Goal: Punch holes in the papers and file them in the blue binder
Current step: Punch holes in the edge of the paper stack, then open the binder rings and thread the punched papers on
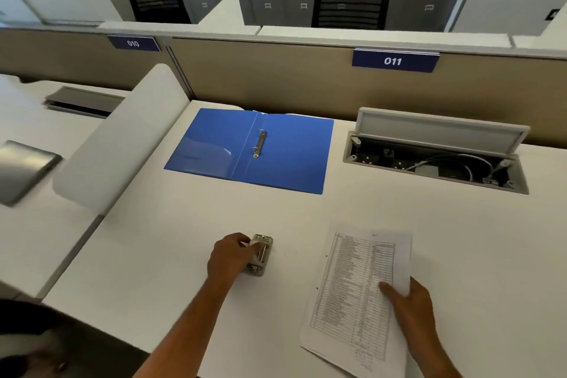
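The blue binder (214,147) lies open and flat at the back of the white desk, its metal ring mechanism (260,143) along the spine. Nearer to me, my left hand (230,256) grips a small grey hole punch (260,255) that rests on the desk. To the right, a stack of printed table sheets (356,291) lies on the desk, with small holes visible along its left edge. My right hand (408,307) holds the stack at its right side, thumb on top.
An open cable tray (435,159) with its lid up and wires inside is sunk into the desk (171,255) at the back right. A white divider panel (122,138) stands on the left. A beige partition with label 011 (394,61) runs behind.
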{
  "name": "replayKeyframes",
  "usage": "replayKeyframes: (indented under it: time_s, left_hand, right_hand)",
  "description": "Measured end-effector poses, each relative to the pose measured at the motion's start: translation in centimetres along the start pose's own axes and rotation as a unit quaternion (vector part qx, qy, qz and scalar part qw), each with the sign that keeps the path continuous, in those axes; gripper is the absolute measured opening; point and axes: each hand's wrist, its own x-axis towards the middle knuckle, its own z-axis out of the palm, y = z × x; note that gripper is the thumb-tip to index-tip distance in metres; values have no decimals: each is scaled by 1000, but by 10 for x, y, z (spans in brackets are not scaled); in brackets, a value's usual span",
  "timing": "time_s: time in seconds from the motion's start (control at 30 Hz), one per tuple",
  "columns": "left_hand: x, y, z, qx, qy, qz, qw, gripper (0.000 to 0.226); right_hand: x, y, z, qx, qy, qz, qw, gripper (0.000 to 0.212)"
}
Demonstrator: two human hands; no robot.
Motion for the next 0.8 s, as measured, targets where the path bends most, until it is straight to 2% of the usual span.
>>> replayKeyframes:
  time_s: [0.1,0.23,0.37,0.5,0.57,0.67,0.8]
  left_hand:
    - [0,2,-5,1,28,-5,1000,39]
    - [15,4,-20,-9,49,5,999,35]
    - [51,15,-44,-27,37,17,999,37]
    - [105,29,-62,-32,24,32,999,43]
    - [118,42,-70,6,43,65,997,39]
    - [132,57,-70,92,84,178,976,43]
    - [167,60,-62,190,56,307,931,56]
  right_hand:
    - [-4,-5,0,-59,36,-14,998,45]
    - [0,0,-1,-102,60,2,993,47]
    - [2,0,1,-134,97,30,986,44]
    - [-4,-1,8,-157,151,64,974,60]
    - [-5,-6,12,-157,182,84,967,66]
    - [-7,-15,20,-177,208,109,956,69]
    - [-13,-14,32,-195,241,102,945,69]
